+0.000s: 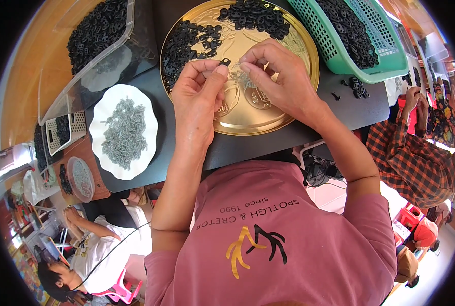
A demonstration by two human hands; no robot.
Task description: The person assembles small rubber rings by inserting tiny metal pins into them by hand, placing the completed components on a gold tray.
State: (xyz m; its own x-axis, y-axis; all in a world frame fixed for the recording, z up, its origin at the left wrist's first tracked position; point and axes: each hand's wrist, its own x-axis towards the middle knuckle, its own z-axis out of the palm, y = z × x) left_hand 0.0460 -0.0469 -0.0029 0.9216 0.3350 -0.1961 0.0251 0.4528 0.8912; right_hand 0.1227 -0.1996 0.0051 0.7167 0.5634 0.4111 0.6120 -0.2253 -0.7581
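Black part [226,61] pinched in our left hand [198,84], our right hand [283,76] narrowed, any held item indiscernible, both above gold tray [260,126], dark counter [357,109] beneath.

Small black plastic-looking piece [226,61], rounded, hole visible, pinched and held up over round gold metal tray [258,125].

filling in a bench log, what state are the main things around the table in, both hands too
left hand: shut, pinching a small black part
right hand: fingertips together or nearly so, any hold unclear
gold tray: partly covered, with black parts in two piles
white plate: uncovered, heaped with small grey pieces
green basket: open-topped, holding black parts
clear bin: open-topped, holding black parts
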